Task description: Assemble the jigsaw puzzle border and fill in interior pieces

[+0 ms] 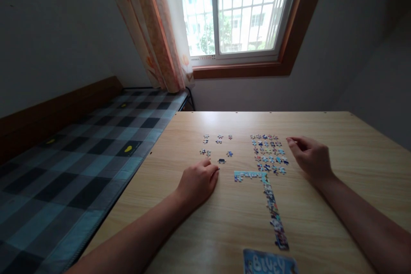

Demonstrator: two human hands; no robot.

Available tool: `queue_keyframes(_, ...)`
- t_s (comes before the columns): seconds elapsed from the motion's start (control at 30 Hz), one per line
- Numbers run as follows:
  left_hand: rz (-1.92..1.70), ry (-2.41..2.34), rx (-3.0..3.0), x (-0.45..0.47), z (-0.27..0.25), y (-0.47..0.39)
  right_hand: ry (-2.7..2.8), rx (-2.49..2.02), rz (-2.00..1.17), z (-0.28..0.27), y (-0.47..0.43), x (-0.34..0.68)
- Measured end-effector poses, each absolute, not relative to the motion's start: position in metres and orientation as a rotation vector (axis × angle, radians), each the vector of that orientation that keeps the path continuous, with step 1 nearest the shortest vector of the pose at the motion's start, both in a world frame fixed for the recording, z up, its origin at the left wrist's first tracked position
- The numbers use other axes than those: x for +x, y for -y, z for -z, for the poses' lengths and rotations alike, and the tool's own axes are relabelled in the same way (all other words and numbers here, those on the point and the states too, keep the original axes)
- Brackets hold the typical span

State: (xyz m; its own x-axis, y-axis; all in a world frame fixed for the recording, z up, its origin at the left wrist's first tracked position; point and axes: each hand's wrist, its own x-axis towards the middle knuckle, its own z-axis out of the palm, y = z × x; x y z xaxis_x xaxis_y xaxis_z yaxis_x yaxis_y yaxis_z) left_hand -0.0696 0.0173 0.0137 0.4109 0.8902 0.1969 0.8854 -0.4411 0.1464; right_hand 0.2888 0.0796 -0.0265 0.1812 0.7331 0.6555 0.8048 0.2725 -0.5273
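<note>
My left hand [198, 182] rests on the table with its fingers curled. A thin dark edge, seemingly of a jigsaw puzzle piece [218, 168], shows at its thumb and fingertip. Just beyond lie a dark loose piece [221, 161], a blue piece [230, 153] and several others. My right hand [308, 154] is closed beside the rows of loose puzzle pieces [268, 150], thumb and forefinger together; what they hold, if anything, is hidden. Between my hands, joined pieces form a corner: a short top strip [250, 174] and a long strip [273, 209] running toward me.
A blue box or card lettered "Bluey" [269, 262] lies at the near edge of the view. The wooden table [353, 137] ends before a barred window [247, 13]. A bed with a checked cover [80, 171] stands on the left, below a curtain [157, 30].
</note>
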Motion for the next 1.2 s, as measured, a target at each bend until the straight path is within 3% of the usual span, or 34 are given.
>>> queue_keyframes(0.4, -0.347, -1.649, 2.613, -0.068, -0.014, -0.019, 1.545, -1.479, 0.050, 0.026, -0.080, 0.288)
queue_keyframes(0.8, -0.925, -1.634, 2.641, -0.077, -0.013, -0.039, 1.478, -1.502, -0.010, 0.032, -0.085, 0.292)
queue_keyframes(0.9, -0.785, -1.789, 2.616, -0.085, -0.029, -0.069, 1.477, -1.499, -0.029, 0.032, -0.085, 0.291)
queue_keyframes(1.0, -0.351, -2.002, 2.465, -0.092, -0.044, -0.111, 1.486, -1.491, -0.034, 0.031, -0.085, 0.290)
queue_keyframes(1.2, -0.089, -1.995, 2.363, -0.094, -0.045, -0.170, 1.501, -1.477, -0.035, 0.031, -0.086, 0.290)
